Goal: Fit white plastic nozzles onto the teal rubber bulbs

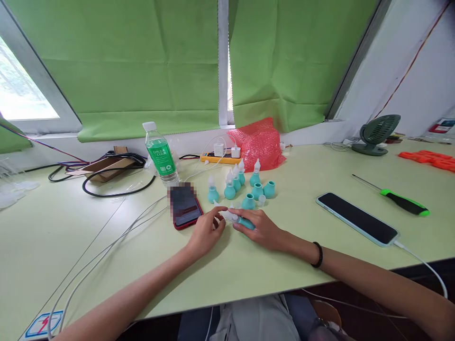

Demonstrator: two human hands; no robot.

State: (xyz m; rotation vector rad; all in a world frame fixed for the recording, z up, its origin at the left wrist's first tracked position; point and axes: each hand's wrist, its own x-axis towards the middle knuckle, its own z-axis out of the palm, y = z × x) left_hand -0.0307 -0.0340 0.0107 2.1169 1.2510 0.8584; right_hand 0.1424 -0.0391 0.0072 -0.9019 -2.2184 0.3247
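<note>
Both hands meet over a nasal aspirator near the table's middle. My right hand (261, 228) is closed round its teal bulb (246, 223), index finger reaching forward along the clear nozzle (230, 216). On the nozzle's other side, my left hand (209, 229) has curled fingers, the index fingertip on the clear part; its grip is partly hidden. Just beyond stand several teal aspirators with clear tips, such as one aspirator (229, 188) and another aspirator (255, 176). Open teal bulbs without tips, including this bulb (248, 201), lie closer, beside a small clear cap (262, 201).
A red-cased phone (188, 219) lies left of my hands, with a water bottle (161, 154) behind it. Red bubble wrap (259, 144) and a power strip (220, 158) sit at the back. To the right are a charging phone (357, 219), a screwdriver (394, 196) and a fan (377, 134).
</note>
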